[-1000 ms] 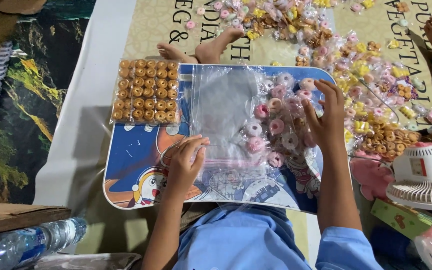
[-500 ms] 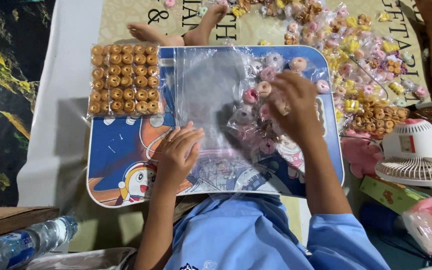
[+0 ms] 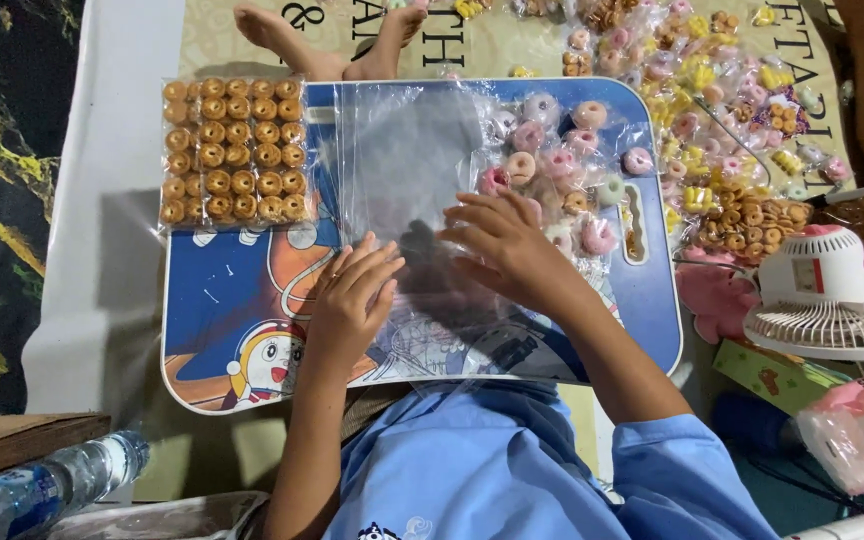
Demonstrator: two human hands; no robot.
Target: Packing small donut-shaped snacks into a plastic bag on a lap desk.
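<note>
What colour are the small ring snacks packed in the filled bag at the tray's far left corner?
Golden brown, in neat rows inside the filled bag, clearest in the head view.

Both forearms rise bare from blue sleeves at the bottom of the frame and lean toward the centre. The left hand (image 3: 352, 295) lies palm down just left of centre, fingers straight, close together and pointing to the upper right, with what looks like a thin ring on one finger. The right hand (image 3: 507, 245) sits just right of it, palm down, fingers spread and pointing to the left, wrist angled toward the lower right. The two hands are near each other, fingertips apart.
</note>
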